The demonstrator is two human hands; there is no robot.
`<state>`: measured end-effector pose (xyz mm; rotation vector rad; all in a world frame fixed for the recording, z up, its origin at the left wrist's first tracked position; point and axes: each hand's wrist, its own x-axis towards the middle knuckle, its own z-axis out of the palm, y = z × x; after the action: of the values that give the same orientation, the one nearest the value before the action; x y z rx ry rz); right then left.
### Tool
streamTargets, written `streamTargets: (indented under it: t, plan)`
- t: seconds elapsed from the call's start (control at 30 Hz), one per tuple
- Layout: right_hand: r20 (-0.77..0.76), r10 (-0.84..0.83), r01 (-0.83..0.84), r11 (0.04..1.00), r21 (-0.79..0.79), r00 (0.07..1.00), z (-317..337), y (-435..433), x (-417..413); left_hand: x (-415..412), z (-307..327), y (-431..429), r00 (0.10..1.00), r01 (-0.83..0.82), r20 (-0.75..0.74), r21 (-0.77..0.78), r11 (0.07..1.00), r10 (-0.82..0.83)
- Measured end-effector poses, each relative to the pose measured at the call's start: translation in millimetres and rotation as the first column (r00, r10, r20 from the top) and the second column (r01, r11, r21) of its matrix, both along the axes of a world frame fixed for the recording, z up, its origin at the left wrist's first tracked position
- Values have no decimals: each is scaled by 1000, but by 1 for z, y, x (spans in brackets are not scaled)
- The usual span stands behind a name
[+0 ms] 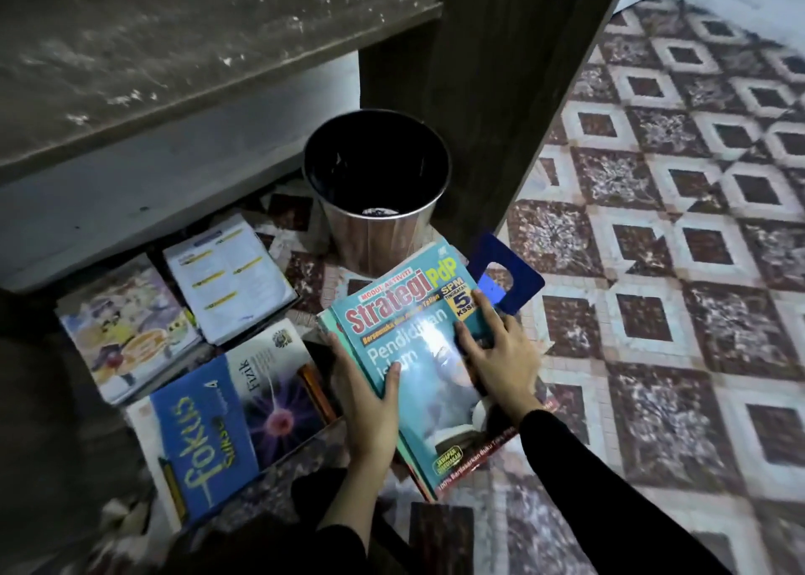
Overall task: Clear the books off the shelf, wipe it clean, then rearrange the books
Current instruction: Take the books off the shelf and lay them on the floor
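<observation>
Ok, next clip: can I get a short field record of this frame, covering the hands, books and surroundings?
left hand: grips left edge of teal Strategi book, thumb on cover
right hand: fingers rest on the same cover
other books: Fokus book, Fizik book, cartoon-cover book, white-paged book, all lying on the floor
nearby: metal bin behind, blue bookend at right
shelf: dusty, no books on the part in view
</observation>
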<state>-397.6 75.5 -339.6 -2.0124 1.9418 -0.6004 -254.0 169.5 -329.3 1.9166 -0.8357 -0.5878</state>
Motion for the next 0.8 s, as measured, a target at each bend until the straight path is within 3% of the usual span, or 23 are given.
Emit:
streamTargets:
  t: [0.1,0.23,0.4,0.67,0.8]
  plan:
    - [-45,3,4,987,161,999,-13,-6,4,7,-22,-6,998,32,-52,105,994,-26]
    - [-137,55,-18,966,257,989,-27,-21,6,11,-38,-13,993,55,-111,234,971,-30]
    - [-187,112,-42,938,343,976,-36,-36,9,15,-50,-17,991,83,-126,289,954,-48]
    - [-118,153,-69,847,526,981,-53,-52,11,18,-48,-33,983,104,-184,427,898,-26]
    - [-147,218,-103,828,551,965,-49,-53,14,26,-51,-30,992,79,-122,490,868,-21]
